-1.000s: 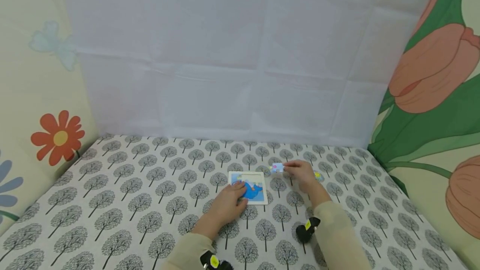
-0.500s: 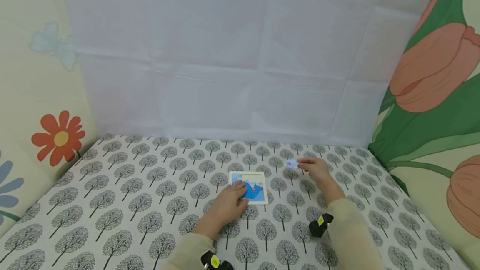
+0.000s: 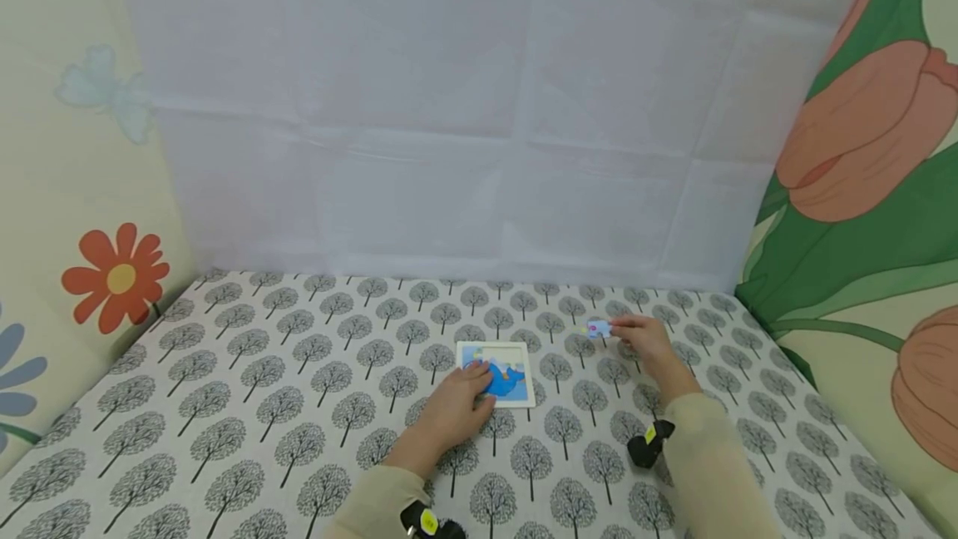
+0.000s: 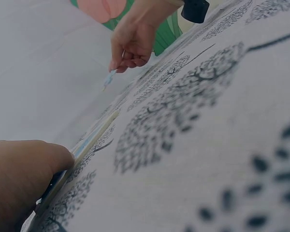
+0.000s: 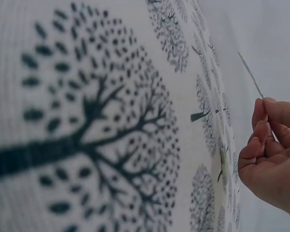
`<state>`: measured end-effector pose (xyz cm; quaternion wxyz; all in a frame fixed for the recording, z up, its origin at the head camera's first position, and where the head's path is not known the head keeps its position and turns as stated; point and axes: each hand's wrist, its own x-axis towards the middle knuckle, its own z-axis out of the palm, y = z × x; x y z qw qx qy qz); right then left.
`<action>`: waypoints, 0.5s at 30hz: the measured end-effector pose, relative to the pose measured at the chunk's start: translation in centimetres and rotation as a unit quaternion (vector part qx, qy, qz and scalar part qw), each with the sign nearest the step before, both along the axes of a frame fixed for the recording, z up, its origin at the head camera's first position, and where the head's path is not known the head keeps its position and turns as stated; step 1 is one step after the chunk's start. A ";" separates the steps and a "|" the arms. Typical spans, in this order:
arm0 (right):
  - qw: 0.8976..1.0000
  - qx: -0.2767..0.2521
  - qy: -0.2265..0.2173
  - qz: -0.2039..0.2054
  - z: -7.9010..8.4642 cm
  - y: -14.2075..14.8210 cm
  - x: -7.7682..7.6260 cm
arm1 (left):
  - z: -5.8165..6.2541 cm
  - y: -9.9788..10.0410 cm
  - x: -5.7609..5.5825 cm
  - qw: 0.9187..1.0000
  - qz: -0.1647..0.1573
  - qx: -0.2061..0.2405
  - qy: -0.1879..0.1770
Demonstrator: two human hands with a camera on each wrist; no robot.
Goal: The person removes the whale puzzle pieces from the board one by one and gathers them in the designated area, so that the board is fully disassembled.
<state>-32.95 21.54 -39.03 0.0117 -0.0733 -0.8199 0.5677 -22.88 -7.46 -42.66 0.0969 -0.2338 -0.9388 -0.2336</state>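
Note:
A small white-framed puzzle (image 3: 532,381) with a blue whale picture lies on the cloth; a pale strip without picture shows along its far side. My left hand (image 3: 454,406) rests on its near left part, fingers over the picture. In the left wrist view the thumb (image 4: 55,157) lies at the frame's edge (image 4: 104,125). To the right, my right hand (image 3: 647,343) pinches a flat light-blue puzzle piece (image 3: 599,328) with a pink spot between thumb and fingers. Seen edge-on in the right wrist view, this piece (image 5: 251,75) sticks up thin from the fingertips, raised off the cloth.
A white cloth (image 3: 299,406) printed with grey trees covers the table. Behind it hangs a creased white sheet (image 3: 449,148). Flower-patterned walls stand at both sides, with a red flower (image 3: 120,277) on the left. A black wrist camera (image 3: 649,443) sits at the right wrist.
My right hand has moved rightward with the pinched piece, away from the frame. A small yellow piece that lay behind it no longer shows. The left hand stays on the frame.

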 end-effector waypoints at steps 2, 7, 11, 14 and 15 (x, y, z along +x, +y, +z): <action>1.000 -0.008 -0.010 -0.002 -0.1 0.1 -0.1 | 0.0 0.0 0.0 1.000 0.000 0.000 0.000; 0.999 -0.018 -0.028 -0.006 -0.6 0.4 -0.2 | 0.0 0.0 -0.1 1.000 -0.001 -0.004 -0.002; 0.999 -0.013 -0.029 -0.004 -1.0 0.6 -0.2 | 0.1 0.0 0.0 1.000 -0.002 -0.002 -0.004; 1.000 -0.008 -0.029 -0.005 -1.1 0.6 -0.3 | 0.2 0.0 0.1 1.000 -0.002 0.001 -0.006; 1.000 -0.005 -0.028 -0.002 -1.2 0.6 -0.3 | 0.2 0.0 0.1 1.000 -0.002 0.002 -0.007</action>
